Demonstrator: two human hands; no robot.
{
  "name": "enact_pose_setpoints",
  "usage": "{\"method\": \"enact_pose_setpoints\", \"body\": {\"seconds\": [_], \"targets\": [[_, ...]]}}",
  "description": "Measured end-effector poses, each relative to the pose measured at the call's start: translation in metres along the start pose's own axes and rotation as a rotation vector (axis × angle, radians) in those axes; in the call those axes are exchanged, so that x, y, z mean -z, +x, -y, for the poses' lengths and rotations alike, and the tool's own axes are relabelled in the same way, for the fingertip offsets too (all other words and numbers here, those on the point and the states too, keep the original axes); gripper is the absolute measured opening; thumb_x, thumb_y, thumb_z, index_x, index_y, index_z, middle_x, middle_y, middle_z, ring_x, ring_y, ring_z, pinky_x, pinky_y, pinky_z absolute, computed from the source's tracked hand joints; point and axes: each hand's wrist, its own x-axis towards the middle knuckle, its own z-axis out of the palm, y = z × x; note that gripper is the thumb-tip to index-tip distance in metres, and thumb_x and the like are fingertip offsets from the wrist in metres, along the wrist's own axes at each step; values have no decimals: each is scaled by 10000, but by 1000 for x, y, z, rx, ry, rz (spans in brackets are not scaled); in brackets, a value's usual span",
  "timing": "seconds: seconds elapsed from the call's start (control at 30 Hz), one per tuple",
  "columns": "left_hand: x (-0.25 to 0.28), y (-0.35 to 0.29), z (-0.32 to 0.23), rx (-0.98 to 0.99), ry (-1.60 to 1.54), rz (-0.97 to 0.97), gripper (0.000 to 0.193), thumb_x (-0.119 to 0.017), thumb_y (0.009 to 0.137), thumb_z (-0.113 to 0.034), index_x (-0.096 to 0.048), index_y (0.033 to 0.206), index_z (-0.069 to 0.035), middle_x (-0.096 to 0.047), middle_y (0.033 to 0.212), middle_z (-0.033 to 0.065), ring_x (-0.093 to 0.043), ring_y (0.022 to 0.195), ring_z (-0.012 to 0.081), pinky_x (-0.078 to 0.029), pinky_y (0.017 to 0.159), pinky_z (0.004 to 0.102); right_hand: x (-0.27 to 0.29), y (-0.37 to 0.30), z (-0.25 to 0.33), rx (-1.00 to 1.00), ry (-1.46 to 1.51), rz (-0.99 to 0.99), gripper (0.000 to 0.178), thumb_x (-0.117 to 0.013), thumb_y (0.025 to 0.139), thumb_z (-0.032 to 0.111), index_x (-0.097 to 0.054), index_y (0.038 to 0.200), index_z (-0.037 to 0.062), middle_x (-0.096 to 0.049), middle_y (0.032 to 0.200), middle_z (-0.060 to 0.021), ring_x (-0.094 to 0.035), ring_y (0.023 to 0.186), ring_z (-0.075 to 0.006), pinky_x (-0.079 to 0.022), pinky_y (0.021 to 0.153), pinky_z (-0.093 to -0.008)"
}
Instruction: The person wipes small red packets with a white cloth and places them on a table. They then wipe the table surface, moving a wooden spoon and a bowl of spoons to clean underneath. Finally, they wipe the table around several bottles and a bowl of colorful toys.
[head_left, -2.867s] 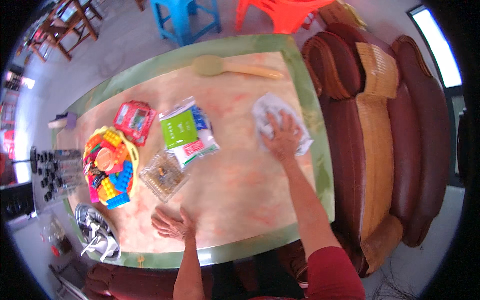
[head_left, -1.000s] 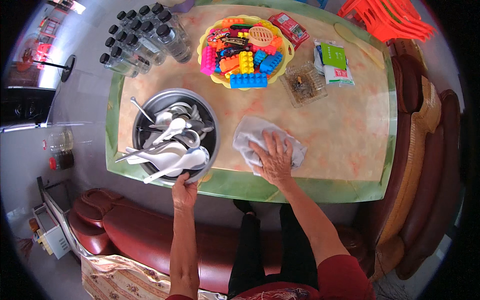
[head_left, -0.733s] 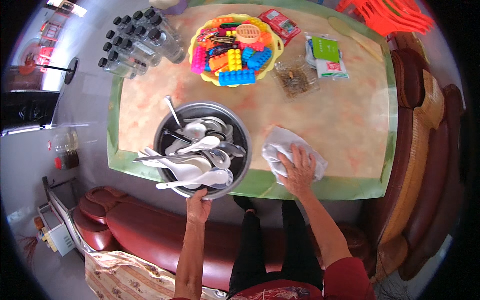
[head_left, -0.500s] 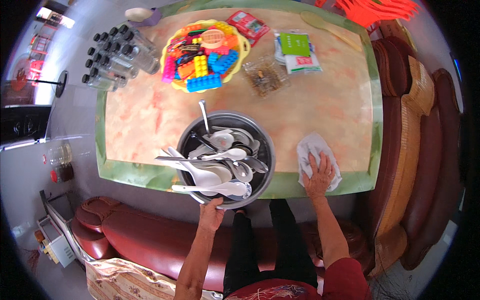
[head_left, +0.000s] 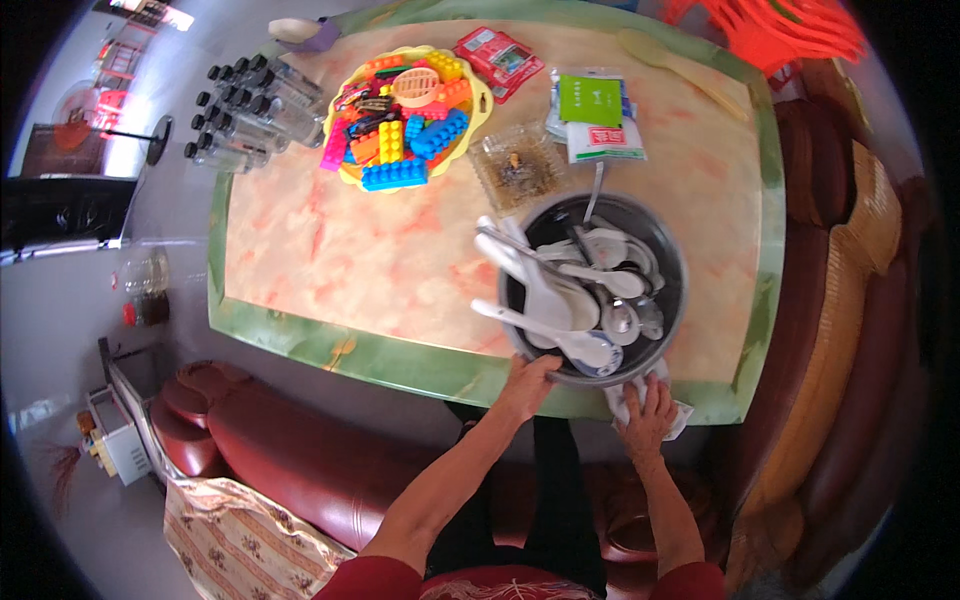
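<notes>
My left hand [head_left: 532, 386] grips the near-left rim of a round metal basin [head_left: 666, 250] on the right part of the table. Inside it lies a jumble of white soup spoons [head_left: 545, 300], metal spoons [head_left: 620, 318] and dark-handled pieces. Several white handles stick out over the left rim, and one thin metal handle [head_left: 595, 190] points away at the far side. My right hand [head_left: 648, 418] holds a bunched white cloth [head_left: 680, 420] at the table's near edge, just below the basin. Part of the cloth is hidden under the fingers and the basin's rim.
The table [head_left: 330, 270] has a green border. Toward the back are clear bottles [head_left: 245, 115], a yellow basket [head_left: 343, 95] of toy blocks, a clear bag [head_left: 515, 170], packets [head_left: 592, 100], a red packet [head_left: 500, 62] and a wooden spoon [head_left: 680, 70]. Brown sofas [head_left: 300, 450] flank it.
The basin has moved right across the table with my left hand on its rim. My right hand has drawn the cloth nearer, to the table's edge.
</notes>
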Motion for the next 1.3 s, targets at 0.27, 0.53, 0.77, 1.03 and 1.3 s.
{"method": "enact_pose_setpoints", "body": {"seconds": [0.27,0.53,0.77,1.03,1.3], "targets": [[-32,17,-10,-36,113,185,350,-625,862,-61,-528,1188,19,-615,1119,111,-606,1008,220,-514,856,378,-3,35,66,390,96,-122,478,-690,725,302,-580,1191,308,-445,1371,-94,-422,1215,-328,-341,839,-518],[79,-34,-89,-801,574,-352,356,-595,864,-25,-529,1213,-50,-529,1113,48,-497,1027,139,-434,870,259,2,108,165,499,208,30,675,-797,589,367,-559,1219,328,-397,1415,-78,-392,1244,-324,-310,890,-515],[257,-46,-238,-1188,1366,-1126,483,-587,873,-178,-438,1313,-45,-412,1318,222,-396,1197,394,-311,996,506,-9,196,267,355,160,-56,774,-817,552,406,-524,1264,337,-390,1425,-108,-358,1280,-355,-270,941,-516],[324,-28,-306,-850,1575,-1431,619,-534,891,-373,-346,1431,-136,-292,1463,174,-231,1370,356,-194,1090,518,-32,324,400,130,39,-229,629,-660,743,466,-482,1312,265,-339,1423,-217,-301,1304,-428,-270,962,-559],[323,-33,-310,-871,1496,-1396,616,-542,857,-418,-401,1398,-157,-324,1449,132,-272,1353,322,-192,1082,489,-43,401,512,101,95,-202,647,-634,774,479,-424,1348,266,-301,1449,-228,-280,1321,-432,-261,981,-582]]}}
